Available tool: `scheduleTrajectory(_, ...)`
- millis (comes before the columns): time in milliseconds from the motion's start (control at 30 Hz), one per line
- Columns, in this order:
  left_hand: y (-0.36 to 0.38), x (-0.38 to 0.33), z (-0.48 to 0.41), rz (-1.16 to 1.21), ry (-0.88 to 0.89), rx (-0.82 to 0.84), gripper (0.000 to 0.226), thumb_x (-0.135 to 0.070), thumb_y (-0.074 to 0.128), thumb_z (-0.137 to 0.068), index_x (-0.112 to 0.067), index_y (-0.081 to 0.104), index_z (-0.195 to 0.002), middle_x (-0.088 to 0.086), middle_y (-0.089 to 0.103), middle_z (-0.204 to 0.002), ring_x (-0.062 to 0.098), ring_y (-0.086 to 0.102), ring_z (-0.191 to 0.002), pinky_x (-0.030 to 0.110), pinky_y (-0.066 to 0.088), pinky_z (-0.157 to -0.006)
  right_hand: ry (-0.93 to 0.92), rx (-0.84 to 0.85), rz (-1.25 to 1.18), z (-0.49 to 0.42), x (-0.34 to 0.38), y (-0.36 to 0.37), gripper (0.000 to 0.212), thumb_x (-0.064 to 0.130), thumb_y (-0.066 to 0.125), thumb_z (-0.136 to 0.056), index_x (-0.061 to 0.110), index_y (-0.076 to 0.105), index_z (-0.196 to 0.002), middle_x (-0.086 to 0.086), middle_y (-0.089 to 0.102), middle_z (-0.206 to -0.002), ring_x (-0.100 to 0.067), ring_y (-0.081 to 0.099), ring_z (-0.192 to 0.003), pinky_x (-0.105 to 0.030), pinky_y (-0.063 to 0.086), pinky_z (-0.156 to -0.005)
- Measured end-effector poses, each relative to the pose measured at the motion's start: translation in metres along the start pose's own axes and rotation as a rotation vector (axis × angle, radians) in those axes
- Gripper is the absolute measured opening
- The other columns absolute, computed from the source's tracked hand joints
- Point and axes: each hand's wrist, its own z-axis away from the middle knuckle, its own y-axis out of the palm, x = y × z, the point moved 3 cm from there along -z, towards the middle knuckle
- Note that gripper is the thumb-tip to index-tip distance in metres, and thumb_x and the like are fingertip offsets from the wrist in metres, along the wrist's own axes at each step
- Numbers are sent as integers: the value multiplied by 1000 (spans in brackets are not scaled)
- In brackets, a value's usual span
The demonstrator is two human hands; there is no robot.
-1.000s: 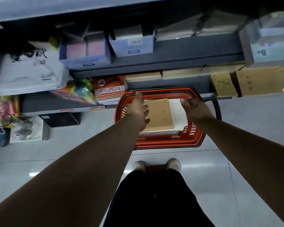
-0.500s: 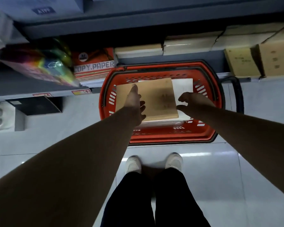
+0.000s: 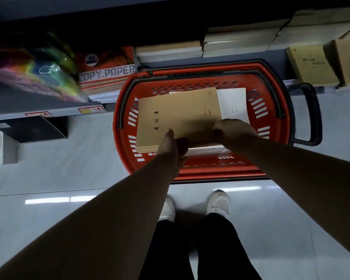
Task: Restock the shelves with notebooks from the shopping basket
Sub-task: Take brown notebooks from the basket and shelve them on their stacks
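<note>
**Now both hands are on the stack**

And they've closed in! The brown notebooks [image 3: 178, 116] sit in the basket [image 3: 210, 174], on top of a white book [image 3: 233, 104]. The left hand [image 3: 171, 150], flat over the cover half a second ago, now pinches the near edge, thumb on top. The right hand [image 3: 235, 131] has curled round the near right corner. A lift looks imminent, the first load for the shelf [image 3: 49, 107] beyond. The stack's long axis runs left to right along the basket, right end swung slightly away. The title end points left, the name lines right.
</note>
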Motion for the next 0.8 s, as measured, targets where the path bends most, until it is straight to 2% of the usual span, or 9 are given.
scheduleTrajectory(67,-3,2,-2,4,1,-23,50,-53,37,-100,-8,58,-105,10,69,-107,24,59,-110,38,42,-88,42,26,-40,-4,-2,4,25,25,43,-100,19,57,-120,-8,59,-121,-24,54,-109,-31,42,-90)
scheduleTrajectory(167,-3,8,-10,-31,-23,-18,55,-55,34,-100,-6,58,-92,13,69,-109,26,59,-115,40,44,-94,72,-2,-29,-7,-3,2,22,27,44,-98,20,60,-112,-6,61,-112,-23,56,-102,-30,44,-83)
scheduleTrajectory(267,-2,15,-13,-47,-47,9,55,-55,30,-101,-6,55,-109,16,62,-129,29,52,-126,44,39,-105,76,27,-49,-7,-4,-4,20,32,49,-95,23,64,-104,-4,61,-106,-23,58,-95,-27,44,-75)
scheduleTrajectory(367,-3,20,-16,-39,-50,29,62,-54,25,-102,-5,54,-128,17,56,-136,30,50,-129,44,39,-104,66,40,-78,-11,-7,-12,17,30,57,-90,24,70,-99,-2,63,-105,-23,58,-94,-30,50,-78)
scheduleTrajectory(500,-2,22,-17,-8,-49,45,58,-52,22,-103,-7,57,-112,18,58,-133,31,55,-123,42,43,-92,35,53,-51,-14,-6,-19,17,33,62,-88,23,73,-96,-2,65,-104,-24,58,-93,-27,43,-70)
scheduleTrajectory(600,3,22,-18,-25,-39,27,54,-50,21,-104,-10,57,-103,18,60,-129,30,58,-119,39,46,-85,14,126,-25,-16,-3,-23,18,31,64,-86,21,73,-98,-2,64,-105,-25,58,-98,-29,47,-77)
scheduleTrajectory(667,8,21,-17,-21,-24,22,56,-51,24,-103,-8,60,-100,17,64,-124,29,63,-109,36,50,-78,-27,134,27,-15,2,-28,13,26,60,-88,17,70,-89,-3,63,-94,-25,59,-92,-29,46,-71)
scheduleTrajectory(733,15,18,-14,12,-14,31,56,-54,29,-101,-7,61,-104,14,69,-109,25,66,-92,35,52,-70,-21,108,76,-11,6,-32,14,22,55,-90,16,60,-78,-5,58,-82,-25,57,-81,-28,36,-60)
scheduleTrajectory(800,21,12,-10,39,3,47,56,-57,35,-99,-8,57,-114,10,69,-97,22,66,-87,34,52,-67,-9,38,135,-5,9,-34,13,21,50,-93,16,56,-82,-7,58,-85,-24,53,-76,-27,30,-58)
